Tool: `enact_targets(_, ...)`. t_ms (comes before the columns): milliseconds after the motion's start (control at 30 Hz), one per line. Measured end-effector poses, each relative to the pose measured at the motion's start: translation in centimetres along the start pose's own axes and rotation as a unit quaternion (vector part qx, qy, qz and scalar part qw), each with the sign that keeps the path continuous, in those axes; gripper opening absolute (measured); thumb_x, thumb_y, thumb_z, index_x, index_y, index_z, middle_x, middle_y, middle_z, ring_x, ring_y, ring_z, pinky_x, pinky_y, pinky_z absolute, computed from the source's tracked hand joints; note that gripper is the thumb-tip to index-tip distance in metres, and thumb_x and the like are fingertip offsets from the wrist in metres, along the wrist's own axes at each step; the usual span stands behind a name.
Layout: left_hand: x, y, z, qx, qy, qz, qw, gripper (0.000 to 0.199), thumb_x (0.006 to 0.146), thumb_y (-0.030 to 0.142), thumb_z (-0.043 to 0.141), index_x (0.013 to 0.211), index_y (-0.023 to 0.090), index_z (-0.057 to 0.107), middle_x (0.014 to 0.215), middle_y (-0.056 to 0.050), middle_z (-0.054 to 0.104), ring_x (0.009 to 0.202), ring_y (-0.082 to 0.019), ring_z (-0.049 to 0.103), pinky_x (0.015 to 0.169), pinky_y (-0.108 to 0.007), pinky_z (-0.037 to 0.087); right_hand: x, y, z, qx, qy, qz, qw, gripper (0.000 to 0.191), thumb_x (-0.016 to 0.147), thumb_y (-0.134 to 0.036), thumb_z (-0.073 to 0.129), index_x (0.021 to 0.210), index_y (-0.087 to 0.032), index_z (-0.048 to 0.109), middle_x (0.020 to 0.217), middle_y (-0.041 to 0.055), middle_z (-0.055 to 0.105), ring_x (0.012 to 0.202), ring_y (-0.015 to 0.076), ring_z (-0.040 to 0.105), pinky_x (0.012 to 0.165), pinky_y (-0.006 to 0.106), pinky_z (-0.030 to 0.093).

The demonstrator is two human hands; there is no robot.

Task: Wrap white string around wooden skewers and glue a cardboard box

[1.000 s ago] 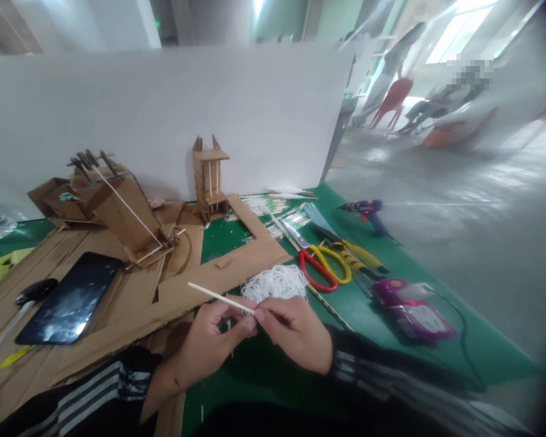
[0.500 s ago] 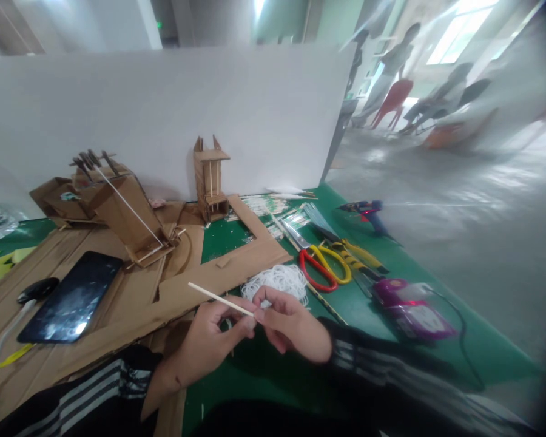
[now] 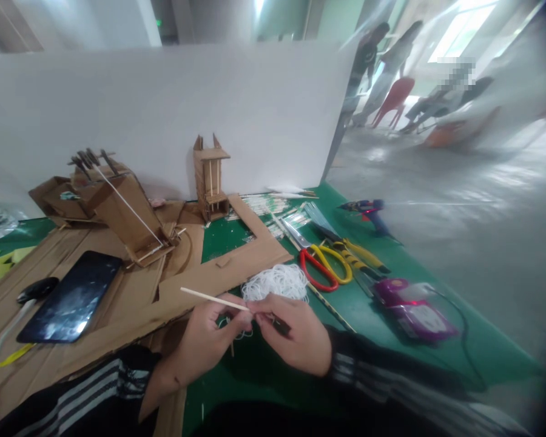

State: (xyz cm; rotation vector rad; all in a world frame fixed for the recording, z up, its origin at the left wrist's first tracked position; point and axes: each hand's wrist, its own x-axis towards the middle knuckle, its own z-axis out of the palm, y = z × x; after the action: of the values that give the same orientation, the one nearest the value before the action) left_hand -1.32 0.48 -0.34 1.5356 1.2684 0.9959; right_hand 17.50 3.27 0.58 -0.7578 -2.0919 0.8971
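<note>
A thin wooden stick [image 3: 200,294] is held by the fingers of the left hand [image 3: 204,337], low in the middle of the frame, and its long end is pointed to the left. Its right end is touched by the bent fingers of the right hand [image 3: 298,331]; whether it is gripped there cannot be told. White string [image 3: 275,280] is piled just behind that hand. Red and yellow scissors [image 3: 318,276] are laid on the green counter [image 3: 491,352], right of the middle.
</note>
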Motion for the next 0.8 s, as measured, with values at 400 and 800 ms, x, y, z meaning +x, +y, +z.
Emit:
enact_targets(400,0.06,-0.93,-0.01,-0.048,0.024,-0.027,0.998,0.028,0.079,0.035,0.068,0.101,0.017,0.063,0.086,-0.004,0.072,0.073,-0.018,0.069,0.069,-0.027,0.054,0.61,-0.27,-0.06,0.113,-0.06,0.123,0.984,0.029,0.095,-0.03,0.044,0.098,-0.017,0.069,0.077,0.0034,0.067,0.065,0.0132,0.056,0.061,0.023,0.044)
enact_targets(800,0.02,-0.9,-0.34,-0.053,0.015,-0.025,0.998,0.022,0.082,0.031,0.066,0.096,0.015,0.066,0.077,-0.004,0.073,0.069,-0.015,0.067,0.067,-0.024,0.054,0.45,-0.17,-0.25,0.065,-0.071,0.129,0.987,0.026,0.096,-0.031,0.043,0.099,-0.017,0.064,0.075,0.0021,0.065,0.063,0.012,0.054,0.059,0.023,0.041)
